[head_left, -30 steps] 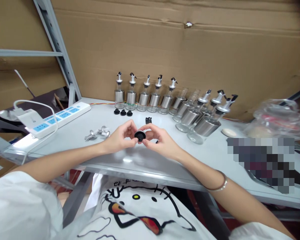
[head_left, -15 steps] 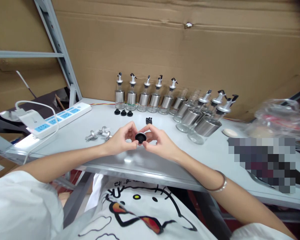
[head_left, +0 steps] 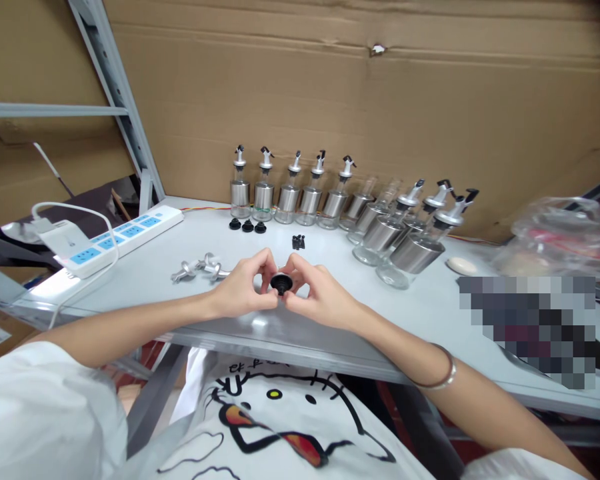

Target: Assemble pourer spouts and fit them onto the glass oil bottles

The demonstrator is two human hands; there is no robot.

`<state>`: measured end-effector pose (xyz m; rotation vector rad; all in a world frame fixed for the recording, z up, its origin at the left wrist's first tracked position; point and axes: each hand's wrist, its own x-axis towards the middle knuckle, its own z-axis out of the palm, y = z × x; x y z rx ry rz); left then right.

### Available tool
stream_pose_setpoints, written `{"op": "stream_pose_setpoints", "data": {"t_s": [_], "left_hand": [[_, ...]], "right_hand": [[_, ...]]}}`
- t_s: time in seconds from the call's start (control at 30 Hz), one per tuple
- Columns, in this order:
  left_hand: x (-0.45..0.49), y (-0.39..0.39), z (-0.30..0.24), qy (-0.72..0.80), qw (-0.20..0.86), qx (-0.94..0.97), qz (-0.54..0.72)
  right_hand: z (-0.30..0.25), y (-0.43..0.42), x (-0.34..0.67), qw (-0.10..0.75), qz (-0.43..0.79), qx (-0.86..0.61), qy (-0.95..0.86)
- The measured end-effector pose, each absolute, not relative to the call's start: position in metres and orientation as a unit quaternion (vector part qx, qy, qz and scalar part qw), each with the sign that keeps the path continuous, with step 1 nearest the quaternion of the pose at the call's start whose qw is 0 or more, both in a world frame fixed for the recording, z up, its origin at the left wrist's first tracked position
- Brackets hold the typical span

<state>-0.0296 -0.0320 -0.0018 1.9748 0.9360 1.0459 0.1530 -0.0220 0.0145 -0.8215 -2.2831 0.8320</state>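
Between both hands, above the front part of the table, is a round black ribbed bottle stopper (head_left: 281,285). My left hand (head_left: 243,287) pinches it from the left with thumb and fingers. On the other side, my right hand (head_left: 323,293) grips it the same way. Whatever sits behind the stopper is hidden by it and the fingers. Silver pour spouts (head_left: 209,267) lie loose just left of my left hand. Three black stoppers (head_left: 247,227) stand in a row farther back. Beyond my right hand's fingertips is a small cluster of black pieces (head_left: 298,242).
Several glass-and-steel oil bottles (head_left: 310,199) line the back, most topped with spouts. Bigger-looking bottles (head_left: 417,252) stand nearer on the right. A white power strip (head_left: 123,240) with a cable lies left. At right are a pale oval object (head_left: 461,266) and clear plastic bags (head_left: 560,233).
Both hands have tilted the stopper, and it sits slightly lower. The silver rim seen around it earlier no longer shows. My fingers have shifted a little around it.
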Motion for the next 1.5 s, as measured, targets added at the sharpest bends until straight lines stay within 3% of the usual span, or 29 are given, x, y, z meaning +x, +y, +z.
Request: {"op": "stream_pose_setpoints", "data": {"t_s": [0.8,1.23,1.5], "left_hand": [[-0.03,-0.033,0.001,0.364,0.321,0.794,0.366],[-0.033,-0.029,-0.006,0.296,0.239,0.817,0.433],[-0.033,-0.025,-0.003,0.271,0.284,0.812,0.431]], "right_hand": [[0.019,-0.015,0.164,0.214,0.28,-0.253,-0.901],[0.017,-0.017,0.163,0.256,0.219,-0.213,-0.917],[0.017,-0.016,0.166,0.245,0.224,-0.29,-0.898]]}}
